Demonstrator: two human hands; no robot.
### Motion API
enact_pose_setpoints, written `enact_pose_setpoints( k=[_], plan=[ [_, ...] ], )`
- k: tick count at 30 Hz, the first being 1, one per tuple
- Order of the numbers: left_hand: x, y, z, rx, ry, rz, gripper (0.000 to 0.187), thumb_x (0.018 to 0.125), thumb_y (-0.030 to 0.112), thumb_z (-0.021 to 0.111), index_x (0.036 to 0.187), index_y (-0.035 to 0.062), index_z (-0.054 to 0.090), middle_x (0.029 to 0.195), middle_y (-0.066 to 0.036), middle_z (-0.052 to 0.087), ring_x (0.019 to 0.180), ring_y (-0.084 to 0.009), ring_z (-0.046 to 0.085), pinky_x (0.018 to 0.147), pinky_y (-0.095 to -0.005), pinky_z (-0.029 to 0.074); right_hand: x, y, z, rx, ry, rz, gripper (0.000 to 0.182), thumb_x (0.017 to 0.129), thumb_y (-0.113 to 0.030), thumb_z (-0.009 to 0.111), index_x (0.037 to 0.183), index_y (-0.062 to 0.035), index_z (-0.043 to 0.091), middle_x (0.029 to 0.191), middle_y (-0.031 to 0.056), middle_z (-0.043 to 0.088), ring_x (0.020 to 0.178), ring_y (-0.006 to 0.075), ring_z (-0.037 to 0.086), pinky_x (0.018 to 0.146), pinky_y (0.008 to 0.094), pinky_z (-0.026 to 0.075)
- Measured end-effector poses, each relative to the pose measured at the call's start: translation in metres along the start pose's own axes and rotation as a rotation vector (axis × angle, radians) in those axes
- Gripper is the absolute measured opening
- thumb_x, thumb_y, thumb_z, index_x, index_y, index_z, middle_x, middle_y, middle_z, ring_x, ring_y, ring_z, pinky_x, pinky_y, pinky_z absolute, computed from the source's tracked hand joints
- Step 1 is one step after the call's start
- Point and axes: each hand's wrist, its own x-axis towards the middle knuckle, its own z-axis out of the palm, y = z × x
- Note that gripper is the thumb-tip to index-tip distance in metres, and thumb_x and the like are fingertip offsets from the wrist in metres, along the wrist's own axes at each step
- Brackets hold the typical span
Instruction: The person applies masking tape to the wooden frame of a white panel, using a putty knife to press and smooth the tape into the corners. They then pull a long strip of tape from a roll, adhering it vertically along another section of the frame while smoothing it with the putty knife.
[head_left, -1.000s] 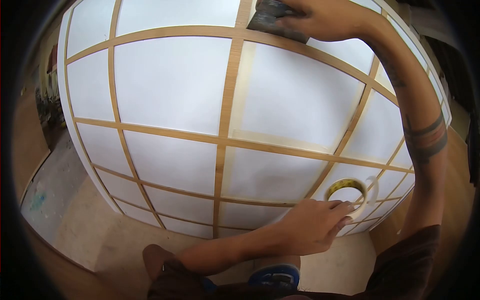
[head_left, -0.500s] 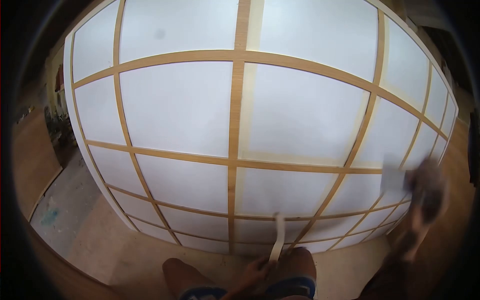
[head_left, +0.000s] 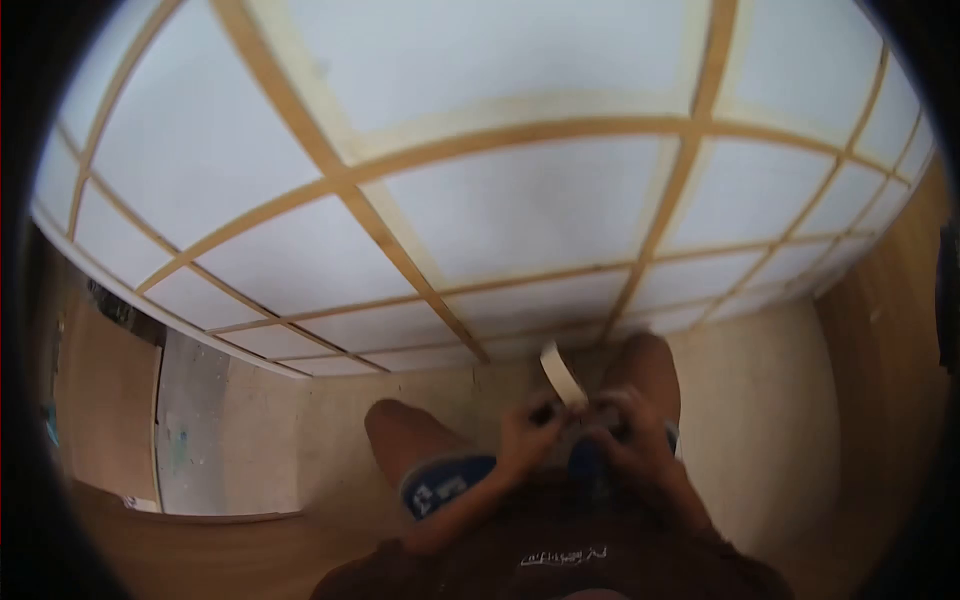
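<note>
My left hand (head_left: 527, 438) is closed in front of my lap, its fingers at the lower end of a cream strip that looks like masking tape (head_left: 563, 376). The strip curls upward, its free end near the panel's bottom edge. Close beside it, my right hand (head_left: 638, 438) is also closed, with its fingertips by the base of the strip. Motion blur hides what it grips; a greyish shape shows between the hands. Ahead stands a large white panel (head_left: 530, 210) with a grid of wooden strips (head_left: 520, 132). Pale tape-like bands (head_left: 405, 225) line several of its cells.
My bent knees (head_left: 405, 425) are on either side of the hands, close to the panel's lower edge. Beneath is a beige floor covering (head_left: 760, 400). To the left lie a paint-spotted grey floor patch (head_left: 190, 400) and a brown board (head_left: 110, 390).
My right hand has come down from the panel's right side, where it held a flat, blurred blade-like tool, to beside my left hand. The view has tilted down toward my lap.
</note>
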Motion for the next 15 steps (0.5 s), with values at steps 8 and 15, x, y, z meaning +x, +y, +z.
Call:
enact_pose_setpoints(
  k=[8, 15],
  plan=[
    [0.001, 0.011, 0.011, -0.275, -0.064, 0.240, 0.021, 0.089, -0.001, 0.078, 0.110, -0.0037, 0.077, 0.106, -0.009, 0.075, 0.081, -0.0094, 0.064, 0.070, -0.0245, 0.054, 0.006, -0.003, -0.001, -0.044, 0.065, -0.011, 0.050, 0.078, -0.019, 0.090, 0.118, -0.0038, 0.065, 0.103, 0.0149, 0.072, 0.082, 0.0293, 0.074, 0.066, 0.0366, 0.060],
    [0.009, 0.013, 0.007, -0.184, -0.103, 0.480, 0.026, 0.082, -0.008, 0.081, 0.105, 0.0028, 0.078, 0.104, -0.006, 0.066, 0.095, -0.0136, 0.066, 0.081, -0.0279, 0.058, 0.017, 0.000, -0.009, -0.112, 0.162, -0.275, 0.041, 0.076, -0.020, 0.092, 0.107, -0.0053, 0.069, 0.103, 0.0139, 0.073, 0.079, 0.0285, 0.074, 0.064, 0.0361, 0.059]
  ],
)
